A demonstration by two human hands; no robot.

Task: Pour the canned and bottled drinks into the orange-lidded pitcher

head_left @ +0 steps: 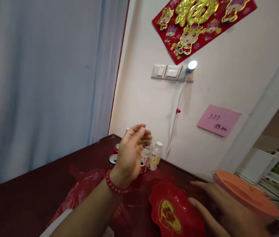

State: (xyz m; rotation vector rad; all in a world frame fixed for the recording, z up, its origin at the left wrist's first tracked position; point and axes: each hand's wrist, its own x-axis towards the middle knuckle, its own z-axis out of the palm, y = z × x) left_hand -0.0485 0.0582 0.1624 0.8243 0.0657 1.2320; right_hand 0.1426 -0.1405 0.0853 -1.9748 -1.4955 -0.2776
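Observation:
My left hand (pixel 129 154), with a red bead bracelet at the wrist, is raised over the table with its fingers curled together. Slivers of something green (pixel 146 141) show at the fingertips, but the fingers hide most of it. Behind it stand several drink cans (pixel 112 160), a clear bottle (pixel 146 156) partly covered by the hand, and another bottle with a white cap (pixel 155 156). At the lower right, my right hand (pixel 223 207) is blurred, its fingers stretched out and apart beside a red scalloped plate (pixel 179 200); whether it touches the rim I cannot tell.
A container with an orange lid (pixel 246 191) stands at the right, partly behind my right hand. A crumpled red plastic bag (pixel 82 187) lies on the dark red table (pixel 13 210). Curtain (pixel 43 82) and wall (pixel 141 98) bound the table; a white cable (pixel 175 121) hangs down.

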